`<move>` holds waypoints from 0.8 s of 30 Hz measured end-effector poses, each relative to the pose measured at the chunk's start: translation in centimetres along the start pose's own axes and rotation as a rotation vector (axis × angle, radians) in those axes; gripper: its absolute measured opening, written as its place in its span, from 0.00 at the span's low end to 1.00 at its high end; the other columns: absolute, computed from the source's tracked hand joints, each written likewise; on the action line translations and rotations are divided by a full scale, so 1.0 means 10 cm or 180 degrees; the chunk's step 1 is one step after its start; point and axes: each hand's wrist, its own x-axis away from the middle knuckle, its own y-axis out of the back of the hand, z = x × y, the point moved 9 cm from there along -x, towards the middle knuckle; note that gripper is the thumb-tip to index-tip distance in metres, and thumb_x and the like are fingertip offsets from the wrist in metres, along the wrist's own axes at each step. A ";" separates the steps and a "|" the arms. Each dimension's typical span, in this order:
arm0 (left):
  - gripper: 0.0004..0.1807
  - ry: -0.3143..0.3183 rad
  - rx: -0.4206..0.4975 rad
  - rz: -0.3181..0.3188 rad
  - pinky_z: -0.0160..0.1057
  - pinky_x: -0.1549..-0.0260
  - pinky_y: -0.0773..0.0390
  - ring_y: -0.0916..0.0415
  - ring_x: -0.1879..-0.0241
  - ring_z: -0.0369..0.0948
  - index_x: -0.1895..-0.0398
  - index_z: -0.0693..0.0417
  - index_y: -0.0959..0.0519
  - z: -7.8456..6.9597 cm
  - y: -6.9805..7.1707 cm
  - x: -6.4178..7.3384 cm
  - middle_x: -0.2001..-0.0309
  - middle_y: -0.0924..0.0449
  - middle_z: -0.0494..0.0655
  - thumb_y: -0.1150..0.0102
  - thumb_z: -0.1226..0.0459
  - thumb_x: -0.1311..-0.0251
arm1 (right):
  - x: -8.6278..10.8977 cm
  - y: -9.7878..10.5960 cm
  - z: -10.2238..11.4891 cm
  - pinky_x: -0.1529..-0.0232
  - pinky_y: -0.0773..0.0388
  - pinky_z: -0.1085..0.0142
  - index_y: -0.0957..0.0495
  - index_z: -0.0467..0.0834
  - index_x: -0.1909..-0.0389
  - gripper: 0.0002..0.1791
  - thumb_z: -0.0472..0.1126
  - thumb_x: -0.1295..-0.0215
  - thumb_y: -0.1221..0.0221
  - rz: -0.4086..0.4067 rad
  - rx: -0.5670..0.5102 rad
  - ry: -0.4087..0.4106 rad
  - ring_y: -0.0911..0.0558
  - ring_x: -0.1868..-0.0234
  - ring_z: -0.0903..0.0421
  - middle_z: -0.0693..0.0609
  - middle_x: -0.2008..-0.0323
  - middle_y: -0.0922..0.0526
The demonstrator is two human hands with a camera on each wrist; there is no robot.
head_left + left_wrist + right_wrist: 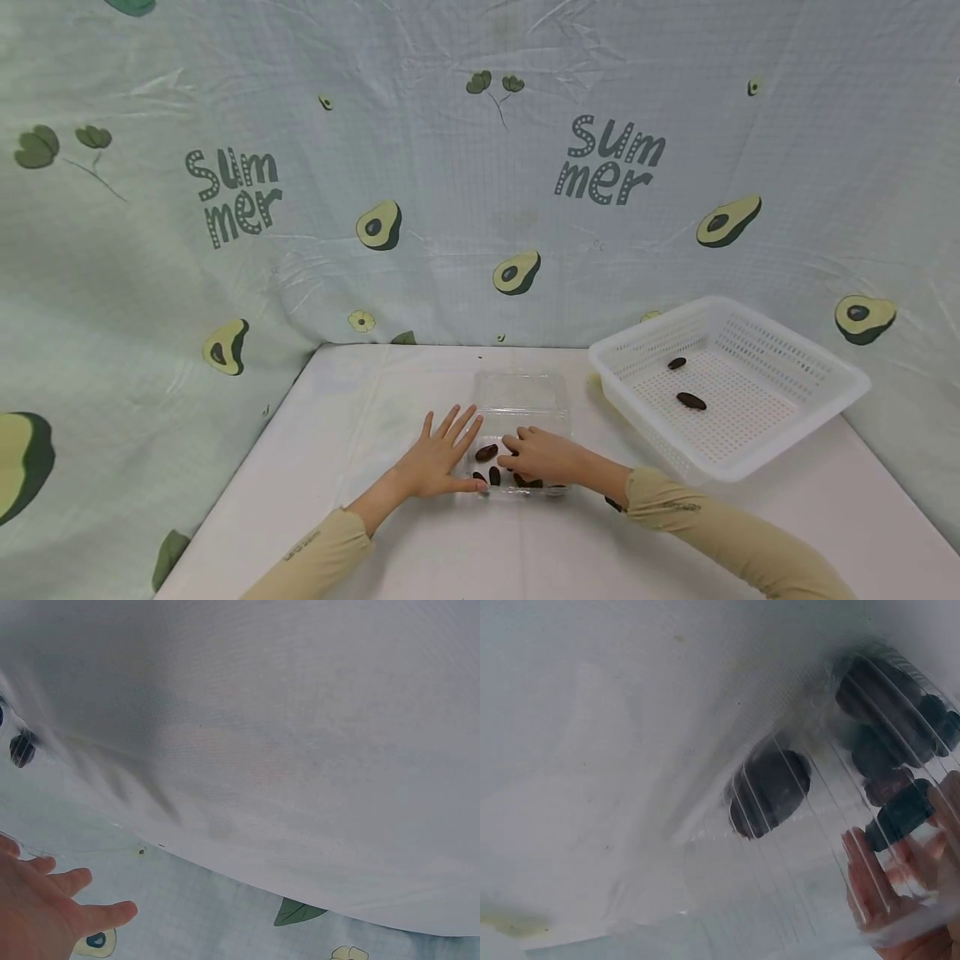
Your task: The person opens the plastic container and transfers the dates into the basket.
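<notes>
A clear plastic clamshell box (521, 393) lies with its lid folded back, and several dark brown dates (487, 452) sit in its near half. My left hand (435, 465) is spread flat along the box's left side, thumb at the near left corner and fingertips by the hinge. Over the right part of the box, my right hand (546, 457) reaches in with bent fingers. Through the clear wall, the right wrist view shows those fingers pinching a date (901, 816). Another date (771, 793) lies apart from the cluster there.
At the right stands a white perforated plastic basket (652, 427), with two dates (691, 401) on its floor. A pale cloth (330, 467) covers the table. Behind it hangs a curtain (435, 167) printed with avocados.
</notes>
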 end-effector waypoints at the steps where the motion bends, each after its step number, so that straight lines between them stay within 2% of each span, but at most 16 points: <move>1: 0.52 0.0003 0.0003 0.0008 0.67 0.44 0.51 0.58 0.31 0.56 0.30 0.55 0.56 0.01 0.00 0.00 0.29 0.59 0.53 0.63 0.30 0.50 | 0.01 0.02 -0.01 0.74 0.34 0.72 0.30 0.55 0.62 0.06 0.46 0.41 0.45 0.0017 0.0002 -0.0002 0.33 0.76 0.61 0.58 0.67 0.27; 3: 0.53 0.0016 0.0011 0.0035 0.66 0.44 0.51 0.59 0.31 0.55 0.30 0.55 0.56 0.02 0.00 0.00 0.29 0.60 0.52 0.65 0.29 0.50 | 0.03 0.07 -0.05 0.74 0.35 0.72 0.30 0.55 0.64 0.07 0.46 0.42 0.44 0.0020 -0.0015 -0.0015 0.33 0.75 0.61 0.57 0.67 0.28; 13: 0.53 0.0000 0.0073 0.0053 0.67 0.44 0.52 0.58 0.31 0.56 0.31 0.56 0.55 0.05 0.05 -0.01 0.29 0.58 0.53 0.66 0.29 0.51 | 0.18 0.32 -0.22 0.77 0.41 0.72 0.30 0.54 0.68 0.06 0.46 0.45 0.42 -0.0351 0.0227 -0.0014 0.36 0.76 0.61 0.58 0.72 0.32; 20: 0.53 0.0044 0.0108 0.0169 0.66 0.43 0.54 0.61 0.31 0.55 0.30 0.55 0.57 0.08 0.08 -0.01 0.29 0.62 0.52 0.65 0.29 0.51 | 0.32 0.59 -0.36 0.77 0.44 0.72 0.31 0.54 0.71 0.09 0.44 0.48 0.39 -0.0557 0.0404 -0.0093 0.37 0.76 0.60 0.57 0.73 0.33; 24: 0.53 0.0023 0.0121 0.0149 0.67 0.43 0.54 0.60 0.31 0.55 0.30 0.55 0.56 0.10 0.10 0.00 0.29 0.63 0.51 0.64 0.29 0.51 | 0.41 0.74 -0.44 0.76 0.48 0.71 0.32 0.53 0.72 0.11 0.45 0.51 0.38 -0.0620 0.0428 -0.0129 0.39 0.76 0.60 0.57 0.73 0.33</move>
